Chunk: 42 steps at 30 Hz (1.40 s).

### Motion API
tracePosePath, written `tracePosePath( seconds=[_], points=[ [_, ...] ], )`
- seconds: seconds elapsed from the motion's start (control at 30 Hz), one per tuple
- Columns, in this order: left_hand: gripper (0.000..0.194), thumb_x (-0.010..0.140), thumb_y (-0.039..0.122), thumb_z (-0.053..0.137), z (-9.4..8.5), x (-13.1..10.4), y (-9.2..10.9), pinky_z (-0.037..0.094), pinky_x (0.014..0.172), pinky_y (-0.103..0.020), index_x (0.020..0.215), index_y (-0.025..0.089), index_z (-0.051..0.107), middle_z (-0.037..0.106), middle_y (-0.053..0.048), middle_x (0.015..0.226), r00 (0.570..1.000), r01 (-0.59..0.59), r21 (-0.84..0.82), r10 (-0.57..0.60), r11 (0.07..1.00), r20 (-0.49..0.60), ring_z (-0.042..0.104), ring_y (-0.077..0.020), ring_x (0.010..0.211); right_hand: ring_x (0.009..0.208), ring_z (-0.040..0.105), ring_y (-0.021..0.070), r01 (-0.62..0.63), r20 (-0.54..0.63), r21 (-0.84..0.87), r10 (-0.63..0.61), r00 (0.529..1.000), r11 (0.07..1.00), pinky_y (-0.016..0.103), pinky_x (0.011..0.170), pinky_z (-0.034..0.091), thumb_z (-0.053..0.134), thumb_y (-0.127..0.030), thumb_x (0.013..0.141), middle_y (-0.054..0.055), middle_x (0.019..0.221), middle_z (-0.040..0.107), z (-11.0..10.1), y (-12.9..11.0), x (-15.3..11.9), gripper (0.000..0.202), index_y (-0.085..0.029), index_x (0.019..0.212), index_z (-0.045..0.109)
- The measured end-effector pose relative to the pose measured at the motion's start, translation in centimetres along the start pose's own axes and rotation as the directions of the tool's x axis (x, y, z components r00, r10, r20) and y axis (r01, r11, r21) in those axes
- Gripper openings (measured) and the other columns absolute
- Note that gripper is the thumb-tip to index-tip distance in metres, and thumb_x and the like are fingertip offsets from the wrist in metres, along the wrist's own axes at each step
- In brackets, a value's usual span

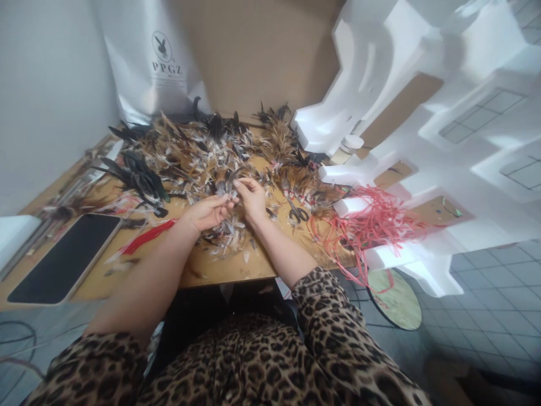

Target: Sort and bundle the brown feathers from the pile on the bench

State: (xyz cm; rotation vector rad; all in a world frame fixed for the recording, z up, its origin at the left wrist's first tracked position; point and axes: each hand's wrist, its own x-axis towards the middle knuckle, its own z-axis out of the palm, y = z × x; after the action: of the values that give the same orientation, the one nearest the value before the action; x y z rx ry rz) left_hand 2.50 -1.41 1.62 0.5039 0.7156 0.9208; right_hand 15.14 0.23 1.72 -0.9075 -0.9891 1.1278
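Feathers between both hands, over the pile.

Small feathers (229, 186) at fingertips of left hand (213, 211) and right hand (249, 197), hands close together above near edge of feather pile (181, 152); exact count blurred. Black feathers (137, 177) left of the hands; phone (65, 258) and red strip (147, 235) nearer the left forearm. Scissors (298, 213) just right of the right wrist, beside brown bunch (296, 180); red ties (376, 220) farther right, against white foam (380, 124). Loose feathers lie beneath the hands; no object seen between hands and pile. Left: thumb and index nearly together at the feathers, other fingers curled. Right: thumb and index pinching feathers, rest folded.
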Motion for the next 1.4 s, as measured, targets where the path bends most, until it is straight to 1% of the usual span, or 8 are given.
tracePosePath(
  seconds=[0.17, 0.27, 0.37, 0.5, 0.6, 0.83, 1.0, 1.4],
  points=[
    [0.013, 0.078, 0.004, 0.056, 0.10, 0.06, 0.31, 0.044, 0.047, -0.007, 0.073, 0.010, 0.067, 0.065, -0.006, 0.072, 0.999, -0.047, -0.028, 0.047, 0.998, -0.013, 0.059, -0.0032, 0.057, 0.056, 0.046, 0.0048, -0.038, 0.024, 0.106, 0.036, 0.999, 0.994, 0.017, 0.053, 0.037, 0.071, -0.035, 0.062, -0.004, 0.068, 0.057, -0.02, 0.18, 0.11, 0.025, -0.019, 0.079, 0.061],
    [0.011, 0.077, 0.005, 0.058, -0.14, 0.28, 0.55, 0.045, 0.050, -0.008, 0.071, 0.008, 0.067, 0.066, -0.007, 0.071, 0.984, -0.168, 0.037, 0.170, 0.985, -0.049, 0.059, -0.0040, 0.058, 0.055, 0.048, 0.0047, -0.177, 0.039, 0.144, 0.173, 0.984, 0.974, 0.017, 0.049, 0.036, 0.070, -0.042, 0.062, -0.003, 0.071, 0.059, -0.26, 0.20, 0.33, 0.032, -0.019, 0.081, 0.060],
    [0.004, 0.072, 0.010, 0.066, -0.25, 0.40, 0.62, 0.046, 0.052, -0.010, 0.070, 0.008, 0.067, 0.067, -0.008, 0.069, 0.939, -0.310, 0.175, 0.330, 0.935, -0.101, 0.060, -0.0056, 0.059, 0.053, 0.049, 0.0041, -0.335, 0.071, 0.128, 0.328, 0.942, 0.934, 0.016, 0.046, 0.034, 0.071, -0.045, 0.059, -0.003, 0.068, 0.060, -0.47, 0.23, 0.39, 0.034, -0.017, 0.075, 0.058],
    [0.012, 0.066, 0.019, 0.072, -0.01, 0.42, 0.32, 0.047, 0.055, -0.014, 0.068, 0.008, 0.067, 0.068, -0.008, 0.066, 0.879, -0.396, 0.353, 0.462, 0.848, -0.123, 0.062, -0.0081, 0.058, 0.050, 0.048, 0.0034, -0.394, 0.146, 0.069, 0.382, 0.913, 0.916, 0.015, 0.045, 0.031, 0.072, -0.044, 0.058, -0.003, 0.062, 0.060, -0.58, 0.41, 0.29, 0.034, -0.016, 0.069, 0.058],
    [0.016, 0.063, 0.022, 0.074, 0.07, 0.48, 0.06, 0.047, 0.055, -0.016, 0.069, 0.008, 0.067, 0.069, -0.008, 0.066, 0.879, -0.389, 0.408, 0.465, 0.826, -0.104, 0.062, -0.0094, 0.058, 0.050, 0.048, 0.0040, -0.388, 0.165, 0.063, 0.374, 0.913, 0.919, 0.015, 0.046, 0.032, 0.074, -0.042, 0.056, -0.003, 0.059, 0.060, -0.69, 0.59, 0.31, 0.033, -0.016, 0.067, 0.058],
    [0.010, 0.069, 0.016, 0.069, -0.59, 0.71, 0.17, 0.046, 0.052, -0.013, 0.072, 0.007, 0.065, 0.070, -0.011, 0.074, 0.932, -0.314, 0.250, 0.348, 0.916, -0.105, 0.065, -0.0092, 0.062, 0.048, 0.044, 0.0046, -0.283, 0.101, 0.107, 0.273, 0.957, 0.953, 0.017, 0.047, 0.032, 0.075, -0.035, 0.056, -0.006, 0.053, 0.055, -0.70, 0.58, 0.37, 0.027, -0.016, 0.068, 0.060],
    [0.009, 0.071, 0.015, 0.068, -0.67, 0.80, 0.07, 0.046, 0.050, -0.013, 0.074, 0.007, 0.065, 0.070, -0.011, 0.072, 0.950, -0.260, 0.262, 0.295, 0.929, -0.103, 0.064, -0.0084, 0.058, 0.051, 0.044, 0.0045, -0.236, 0.081, 0.078, 0.230, 0.970, 0.969, 0.018, 0.053, 0.036, 0.074, -0.034, 0.056, -0.007, 0.055, 0.055, -0.32, 0.35, 0.02, 0.025, -0.016, 0.065, 0.059],
    [0.014, 0.066, 0.021, 0.071, -0.44, 0.87, -0.16, 0.045, 0.048, -0.015, 0.066, 0.008, 0.065, 0.065, -0.006, 0.059, 0.911, -0.313, 0.405, 0.392, 0.859, -0.127, 0.057, -0.0067, 0.049, 0.059, 0.049, 0.0053, -0.171, 0.094, -0.043, 0.174, 0.980, 0.984, 0.019, 0.061, 0.039, 0.072, -0.030, 0.057, -0.004, 0.061, 0.060, -0.22, 0.13, -0.20, 0.019, -0.016, 0.065, 0.062]
  ],
)
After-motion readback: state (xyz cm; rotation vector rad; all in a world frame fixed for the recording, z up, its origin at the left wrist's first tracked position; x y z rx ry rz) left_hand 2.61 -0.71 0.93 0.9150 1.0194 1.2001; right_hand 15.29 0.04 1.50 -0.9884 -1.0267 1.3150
